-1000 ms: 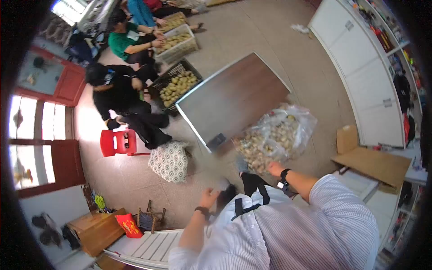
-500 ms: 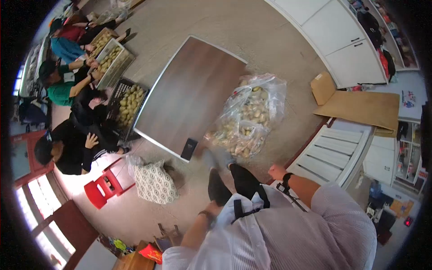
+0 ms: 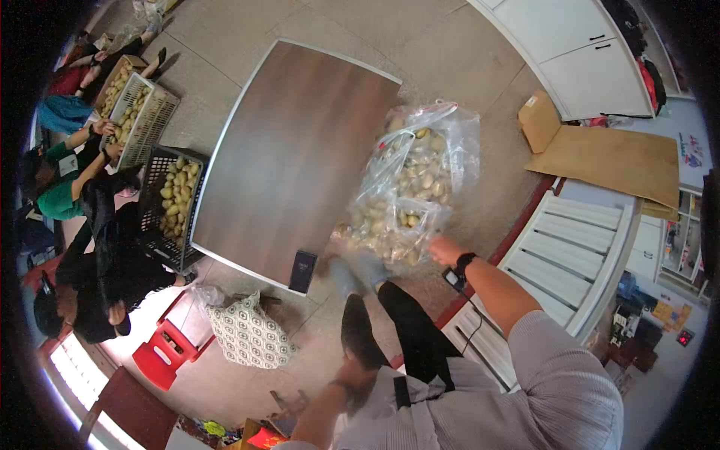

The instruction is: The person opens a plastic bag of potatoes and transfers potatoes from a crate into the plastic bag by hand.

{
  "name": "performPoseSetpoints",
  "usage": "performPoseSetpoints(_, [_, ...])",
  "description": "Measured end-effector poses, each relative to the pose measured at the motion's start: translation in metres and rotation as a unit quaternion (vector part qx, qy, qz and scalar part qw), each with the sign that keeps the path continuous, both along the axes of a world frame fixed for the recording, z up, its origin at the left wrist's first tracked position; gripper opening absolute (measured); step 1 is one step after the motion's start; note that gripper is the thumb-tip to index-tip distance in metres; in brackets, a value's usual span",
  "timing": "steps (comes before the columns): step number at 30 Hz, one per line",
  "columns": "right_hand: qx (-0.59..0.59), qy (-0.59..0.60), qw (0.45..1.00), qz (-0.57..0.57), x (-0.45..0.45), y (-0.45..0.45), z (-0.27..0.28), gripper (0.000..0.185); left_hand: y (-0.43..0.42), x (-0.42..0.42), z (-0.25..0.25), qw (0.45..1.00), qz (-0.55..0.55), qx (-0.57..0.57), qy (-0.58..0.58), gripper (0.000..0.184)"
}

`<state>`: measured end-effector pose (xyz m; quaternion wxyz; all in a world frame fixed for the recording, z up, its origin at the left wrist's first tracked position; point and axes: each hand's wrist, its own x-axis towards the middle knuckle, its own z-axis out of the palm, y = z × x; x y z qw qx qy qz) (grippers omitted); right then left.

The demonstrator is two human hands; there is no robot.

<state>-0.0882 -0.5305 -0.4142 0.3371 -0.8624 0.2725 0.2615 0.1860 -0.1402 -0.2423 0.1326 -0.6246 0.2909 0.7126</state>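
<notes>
In the head view, the plastic bag (image 3: 459,146) of potatoes (image 3: 427,176) is lying right of the table (image 3: 292,142). Beyond its near end, the right hand (image 3: 446,250) is hovering, grip unclear. The left hand (image 3: 360,373) (blurred, too) is seemingly touching the left leg (image 3: 357,319), well apart from the table; I cannot tell its grip.

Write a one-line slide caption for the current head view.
Right hand near a clear plastic bag of produce, with a brown-topped table between bag and filled black crate.
</notes>
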Motion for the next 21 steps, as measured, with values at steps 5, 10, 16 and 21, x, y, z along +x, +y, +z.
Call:
performPoseSetpoints(5, [0.099,0.050,0.954,-0.277,0.094,-0.088,-0.040,0.028,0.003,0.014,-0.032,1.000,-0.005,-0.004,0.026,0.129])
performPoseSetpoints(10, [0.116,0.070,0.811,-0.570,0.177,-0.143,-0.083,0.068,-0.019,0.049,-0.030,0.987,0.159,-0.013,-0.020,0.138])
performPoseSetpoints(16, [0.081,-0.034,0.762,-0.641,0.207,-0.173,-0.151,0.075,0.009,0.059,-0.047,0.979,0.193,-0.033,-0.058,0.148])
performPoseSetpoints(21, [0.121,-0.125,0.699,-0.694,0.196,-0.185,-0.191,0.054,0.007,0.065,-0.048,0.982,0.150,-0.097,-0.060,0.147])
